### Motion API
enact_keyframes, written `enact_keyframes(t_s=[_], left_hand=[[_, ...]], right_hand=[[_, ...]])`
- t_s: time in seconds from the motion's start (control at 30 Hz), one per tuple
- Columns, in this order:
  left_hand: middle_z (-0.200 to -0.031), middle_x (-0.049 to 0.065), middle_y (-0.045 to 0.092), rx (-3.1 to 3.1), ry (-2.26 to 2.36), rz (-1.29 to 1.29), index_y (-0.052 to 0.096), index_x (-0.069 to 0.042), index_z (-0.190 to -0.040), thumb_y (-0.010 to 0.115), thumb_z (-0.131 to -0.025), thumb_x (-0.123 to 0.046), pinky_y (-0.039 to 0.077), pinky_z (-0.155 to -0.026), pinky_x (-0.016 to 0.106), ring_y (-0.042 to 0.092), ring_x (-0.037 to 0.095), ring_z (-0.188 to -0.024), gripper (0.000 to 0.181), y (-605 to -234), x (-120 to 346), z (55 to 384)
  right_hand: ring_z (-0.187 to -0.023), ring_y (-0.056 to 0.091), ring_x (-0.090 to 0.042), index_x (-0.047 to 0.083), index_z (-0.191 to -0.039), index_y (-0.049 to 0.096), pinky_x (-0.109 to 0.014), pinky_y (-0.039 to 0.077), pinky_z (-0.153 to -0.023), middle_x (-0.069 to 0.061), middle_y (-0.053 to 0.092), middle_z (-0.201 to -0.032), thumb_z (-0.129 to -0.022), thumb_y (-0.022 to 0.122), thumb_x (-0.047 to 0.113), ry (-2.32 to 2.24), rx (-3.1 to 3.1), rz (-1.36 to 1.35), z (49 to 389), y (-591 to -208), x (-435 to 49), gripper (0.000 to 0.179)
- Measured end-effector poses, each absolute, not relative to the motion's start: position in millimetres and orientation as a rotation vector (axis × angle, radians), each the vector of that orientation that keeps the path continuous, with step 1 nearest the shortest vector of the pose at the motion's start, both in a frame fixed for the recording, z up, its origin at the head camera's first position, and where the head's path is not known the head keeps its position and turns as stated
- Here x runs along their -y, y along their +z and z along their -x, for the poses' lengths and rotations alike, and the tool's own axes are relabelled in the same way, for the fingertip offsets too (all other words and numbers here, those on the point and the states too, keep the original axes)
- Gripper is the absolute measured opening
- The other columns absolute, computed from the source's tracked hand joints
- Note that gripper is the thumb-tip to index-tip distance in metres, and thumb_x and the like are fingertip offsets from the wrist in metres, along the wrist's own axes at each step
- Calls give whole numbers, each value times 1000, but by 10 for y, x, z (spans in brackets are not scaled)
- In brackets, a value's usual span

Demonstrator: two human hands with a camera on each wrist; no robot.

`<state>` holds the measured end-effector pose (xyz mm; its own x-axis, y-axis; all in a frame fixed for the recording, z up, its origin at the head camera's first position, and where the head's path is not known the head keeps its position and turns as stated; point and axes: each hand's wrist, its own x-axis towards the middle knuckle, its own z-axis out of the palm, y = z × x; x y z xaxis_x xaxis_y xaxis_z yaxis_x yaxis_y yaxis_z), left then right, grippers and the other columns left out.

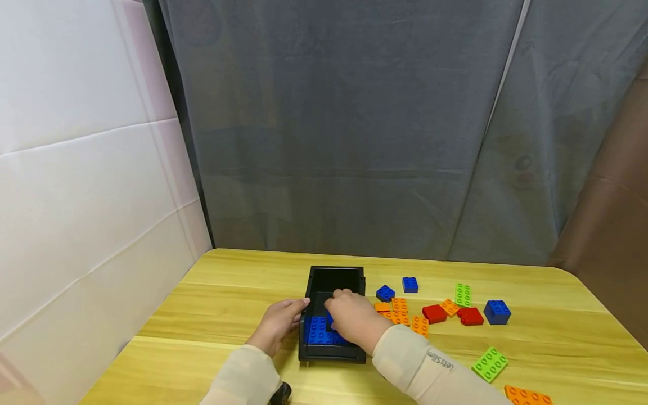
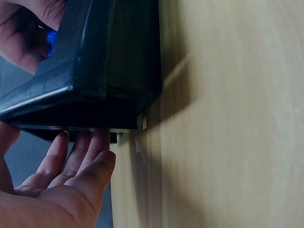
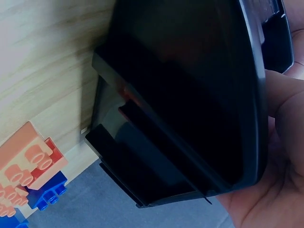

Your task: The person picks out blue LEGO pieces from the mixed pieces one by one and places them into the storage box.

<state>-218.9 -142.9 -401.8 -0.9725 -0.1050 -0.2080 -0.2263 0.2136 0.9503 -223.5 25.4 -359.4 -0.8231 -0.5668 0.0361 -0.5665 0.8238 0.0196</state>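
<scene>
A black bin (image 1: 331, 353) stands on the counter (image 1: 243, 315), between the two hands and in front of the person. Its long axis runs away from the person, with one short end facing them and the other toward the grey cloth (image 1: 324, 129) behind.

The left hand (image 1: 277, 324) is at the bin's left long side. In the left wrist view its fingers are extended and rest against the outside of the bin, curled round nothing.

The right hand (image 1: 356, 319) reaches over the right long side into the bin, fingers bent, pinching a small blue block (image 2: 51, 42); most of that block is hidden, so its direction cannot be told. In the near half of the bin lies a studded blue brick (image 1: 319, 331), studs up, long axis in line with the bin's. More blue shows beside it, partly covered by the right hand.

To the right of the bin sit orange blocks (image 1: 397, 316) in a cluster, two red blocks (image 1: 434, 314) with a small orange one between, and three loose blue pieces (image 1: 497, 313). The farther green block (image 1: 463, 295) points away from the person; the nearer green block (image 1: 489, 364) slants, its far end to the right.
</scene>
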Motion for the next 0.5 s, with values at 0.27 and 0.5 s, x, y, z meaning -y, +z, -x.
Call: enact_keyframes(t_s=[0.27,0.5], left_hand=[[-126,24,60,-2370,1896,331,59,9,-122,58,-96,-38,46,-100,49,57,39,-116,54,-4019,1420,2181],[-124,24,61,-2366,1904,330,59,9,-121,58,-96,-37,46,-100,49,58,37,-114,53,-4015,1415,2180]], right_hand=[[-96,62,-21,11,-113,70,-33,55,-87,-6,65,-103,-82,77,27,-6,2955,-911,2236,-3599,-246,35],[-92,63,-20,11,-109,71,-33,56,-85,-5,66,-99,-81,78,29,-15,2946,-914,2250,-3633,-236,34]])
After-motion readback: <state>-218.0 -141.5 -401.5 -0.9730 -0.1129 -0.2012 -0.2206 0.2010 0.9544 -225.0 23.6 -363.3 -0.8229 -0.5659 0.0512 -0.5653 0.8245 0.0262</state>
